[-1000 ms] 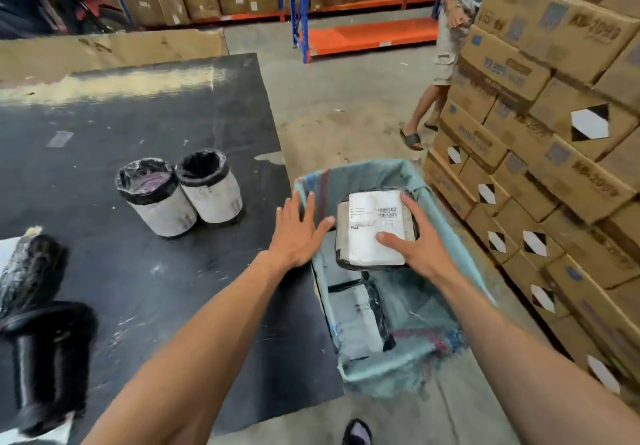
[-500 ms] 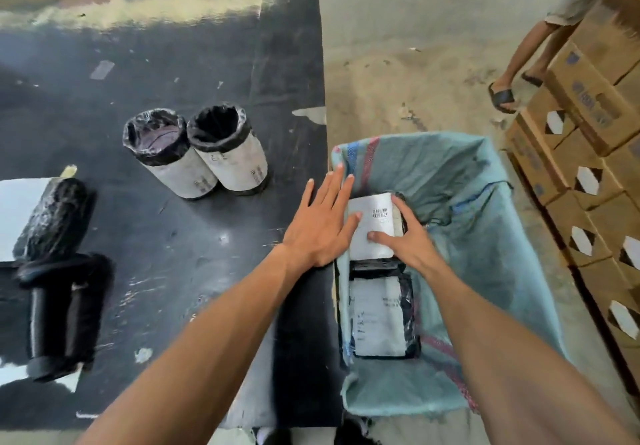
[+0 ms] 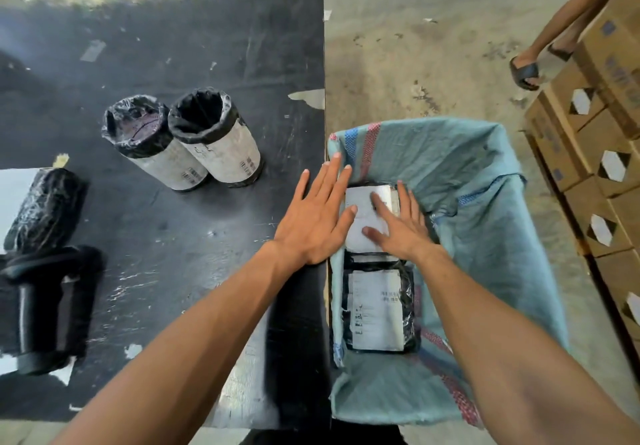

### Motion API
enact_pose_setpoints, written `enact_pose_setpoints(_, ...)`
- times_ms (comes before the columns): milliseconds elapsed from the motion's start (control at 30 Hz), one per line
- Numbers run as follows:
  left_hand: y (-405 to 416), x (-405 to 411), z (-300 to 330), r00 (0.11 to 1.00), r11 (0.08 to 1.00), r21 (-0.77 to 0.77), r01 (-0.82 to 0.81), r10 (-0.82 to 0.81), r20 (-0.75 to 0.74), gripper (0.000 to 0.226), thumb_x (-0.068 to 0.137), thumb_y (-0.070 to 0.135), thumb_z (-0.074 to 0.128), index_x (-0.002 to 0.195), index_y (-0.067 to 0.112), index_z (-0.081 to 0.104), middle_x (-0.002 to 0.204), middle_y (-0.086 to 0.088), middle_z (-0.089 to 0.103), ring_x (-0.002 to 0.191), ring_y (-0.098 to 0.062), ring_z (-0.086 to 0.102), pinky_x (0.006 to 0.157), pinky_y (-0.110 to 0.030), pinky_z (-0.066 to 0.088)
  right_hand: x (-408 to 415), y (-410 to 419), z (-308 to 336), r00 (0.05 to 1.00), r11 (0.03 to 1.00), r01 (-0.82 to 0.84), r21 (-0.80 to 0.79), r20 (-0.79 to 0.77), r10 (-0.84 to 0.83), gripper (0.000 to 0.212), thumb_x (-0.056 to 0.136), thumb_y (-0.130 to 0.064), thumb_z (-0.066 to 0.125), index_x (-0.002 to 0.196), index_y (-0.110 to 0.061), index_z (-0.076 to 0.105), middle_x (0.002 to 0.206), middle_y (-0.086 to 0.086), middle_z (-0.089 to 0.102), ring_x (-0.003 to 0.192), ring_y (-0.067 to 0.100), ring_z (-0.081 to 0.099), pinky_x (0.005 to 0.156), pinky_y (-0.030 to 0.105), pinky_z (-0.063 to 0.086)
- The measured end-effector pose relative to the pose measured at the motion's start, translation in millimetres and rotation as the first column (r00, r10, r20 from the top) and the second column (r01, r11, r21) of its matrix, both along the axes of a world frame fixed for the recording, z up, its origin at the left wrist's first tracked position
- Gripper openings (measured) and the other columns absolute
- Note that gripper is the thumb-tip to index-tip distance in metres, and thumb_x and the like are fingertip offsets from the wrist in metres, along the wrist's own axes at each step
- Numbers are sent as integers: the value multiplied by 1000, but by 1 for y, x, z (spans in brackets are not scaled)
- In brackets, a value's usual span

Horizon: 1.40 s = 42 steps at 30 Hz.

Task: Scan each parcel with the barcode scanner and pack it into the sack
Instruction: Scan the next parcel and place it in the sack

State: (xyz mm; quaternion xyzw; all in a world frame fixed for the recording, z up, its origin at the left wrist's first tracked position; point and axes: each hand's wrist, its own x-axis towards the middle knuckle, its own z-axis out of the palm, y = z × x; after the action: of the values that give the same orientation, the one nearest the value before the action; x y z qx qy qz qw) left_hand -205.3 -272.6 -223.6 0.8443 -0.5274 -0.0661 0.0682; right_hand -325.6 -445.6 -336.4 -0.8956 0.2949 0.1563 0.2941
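Observation:
A blue-green woven sack [image 3: 485,181] stands open on the floor against the table's right edge. Inside it lies a black-wrapped parcel with a white label [image 3: 363,223], and my right hand [image 3: 398,226] rests flat on it with fingers spread. My left hand [image 3: 318,216] lies flat on the table edge, its fingertips reaching the sack's rim and the parcel's left side. A second labelled parcel [image 3: 375,309] lies nearer to me in the sack. Two cylindrical parcels [image 3: 183,140] with white labels stand on the black table [image 3: 207,46]. No barcode scanner is visible.
At the table's left edge lie black-wrapped cylindrical items [image 3: 45,264] on white paper. Stacked cardboard boxes [image 3: 595,140] rise to the right of the sack. Another person's legs and sandalled foot [image 3: 524,72] are at the top right on the concrete floor.
The parcel went from held above the sack down into it, lying on the far side of the other parcel. My right hand now presses flat on it, and my left hand slid toward the sack's rim.

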Motion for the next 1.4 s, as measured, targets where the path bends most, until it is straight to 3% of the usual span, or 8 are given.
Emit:
enact_pose_setpoints(100, -1, -1, 1, 1000, 1000, 6, 1, -1, 4, 69, 103, 50, 13, 161, 14, 2, 168, -5, -13, 155, -16, -8, 125, -47, -2, 2, 20, -10, 988, 982, -146, -123, -63, 139, 99, 88, -93, 33, 164, -52, -15, 168, 8, -43, 152, 38, -43, 126, 59, -21)
enact_pose_setpoints(600, 0, 2, 0, 1000, 1000, 4, 0, 0, -17, 67, 105, 49, 16, 162, 16, 3, 168, -3, -12, 155, -16, -6, 125, -47, -3, 10, 23, -9, 972, 978, -165, -129, -188, 139, 101, 87, -95, 30, 162, -50, -21, 166, 7, -46, 150, 37, -47, 126, 58, -22)
enact_pose_setpoints(900, 1, 2, 2, 999, 998, -61, -11, 8, -51, 68, 102, 48, 24, 161, 17, 15, 169, -1, -8, 155, -15, -1, 125, -43, -6, -23, 25, 19, 998, 995, -36, -98, -56, 31, 97, 96, -77, 49, 169, -42, -5, 176, 9, -26, 161, 30, -28, 130, 51, -15)
enact_pose_setpoints(1067, 2, 0, 4, 996, 993, -111, -34, 24, -89, 65, 105, 44, 30, 161, 16, 11, 168, -2, -6, 155, -15, -2, 125, -41, -8, -50, 28, 56, 996, 991, 88, -105, 34, -84, 91, 100, -72, 48, 170, -40, -1, 177, 9, -19, 162, 28, -23, 130, 47, -14)
enact_pose_setpoints(1133, 2, -1, 6, 989, 985, -168, -40, 15, -146, 65, 105, 43, 32, 161, 14, 15, 168, -4, 3, 155, -18, 3, 125, -42, -4, -57, 33, 72, 989, 985, 136, -110, 70, -128, 90, 100, -72, 47, 170, -39, 1, 178, 10, -18, 163, 28, -21, 130, 47, -13)
enact_pose_setpoints(1200, 8, -5, 10, 965, 954, -280, -104, 29, -259, 60, 104, 42, 37, 154, 10, 33, 162, -9, 29, 150, -26, 23, 124, -43, 14, -62, 41, 87, 982, 980, 172, -104, 93, -163, 89, 100, -72, 47, 170, -38, 4, 178, 11, -13, 164, 29, -17, 131, 49, -9)
enact_pose_setpoints(1267, 17, -8, 15, 932, 905, -377, -197, 55, -357, 52, 101, 40, 46, 140, 6, 48, 142, -11, 50, 134, -29, 42, 115, -39, 32, -64, 52, 105, 974, 975, 204, -83, 112, -195, 88, 99, -73, 49, 169, -36, 8, 178, 13, -1, 165, 31, -6, 132, 52, 1)
enact_pose_setpoints(1400, 47, -2, 30, 959, 904, -423, -62, -63, -277, 49, 97, 37, 57, 134, 5, 53, 129, -13, 55, 121, -29, 48, 105, -37, 38, -54, 82, 148, 945, 961, 263, -86, 221, -239, 83, 99, -66, 57, 166, -27, 25, 166, 14, 30, 158, 33, 23, 128, 47, 20)
